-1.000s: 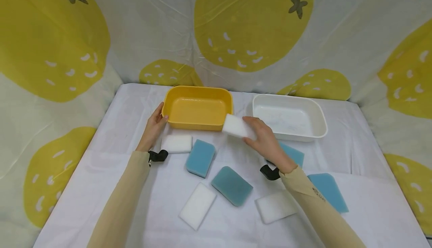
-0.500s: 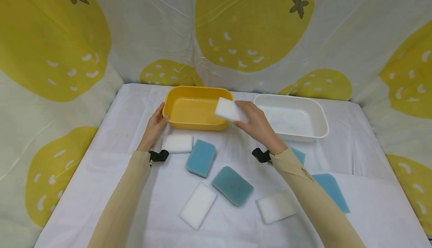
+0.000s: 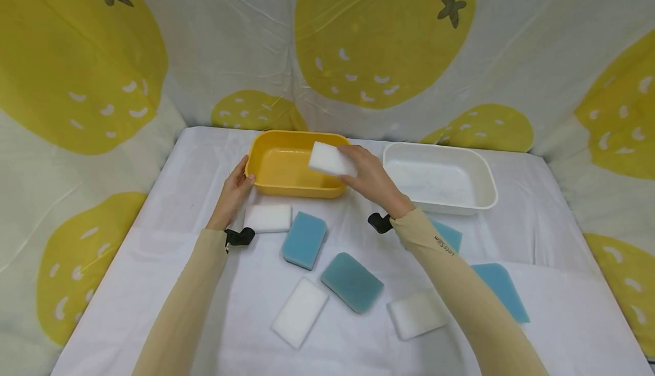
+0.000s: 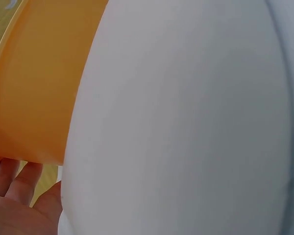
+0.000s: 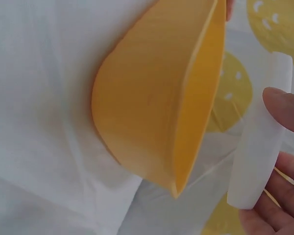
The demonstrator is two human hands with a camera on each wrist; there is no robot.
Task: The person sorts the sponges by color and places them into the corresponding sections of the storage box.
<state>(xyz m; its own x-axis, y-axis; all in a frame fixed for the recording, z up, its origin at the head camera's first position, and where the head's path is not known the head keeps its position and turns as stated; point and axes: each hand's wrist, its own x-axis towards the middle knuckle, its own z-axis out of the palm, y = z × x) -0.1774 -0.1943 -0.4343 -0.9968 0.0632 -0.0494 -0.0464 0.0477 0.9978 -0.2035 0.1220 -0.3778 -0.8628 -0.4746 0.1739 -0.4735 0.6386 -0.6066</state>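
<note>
My right hand (image 3: 369, 177) pinches a white sponge (image 3: 331, 158) between thumb and fingers. It holds the sponge tilted above the right part of a yellow plastic basin (image 3: 297, 192). In the right wrist view the white sponge (image 5: 258, 142) is seen edge-on, apart from the basin's rim. My left hand (image 3: 234, 195) rests against the basin's left end, thumb near the front corner and fingers along the side. From the left wrist, the fingers (image 4: 25, 183) show relaxed against the outer wall. Just below that hand lies another white sponge (image 3: 268, 218), with a blue sponge (image 3: 304, 240) beside it.
A white basin (image 3: 463, 209) stands to the right of the yellow one. Nearer on the white cloth lie a teal sponge (image 3: 352, 282), two white sponges (image 3: 299, 313) and a blue sponge (image 3: 500, 292). The right sleeve partly covers another blue sponge (image 3: 448, 236). A lemon-print curtain (image 3: 384, 34) hangs behind.
My right hand has carried the white sponge leftward and up, from the yellow basin's front right corner to over its inside. The left hand has stayed at the basin's left end.
</note>
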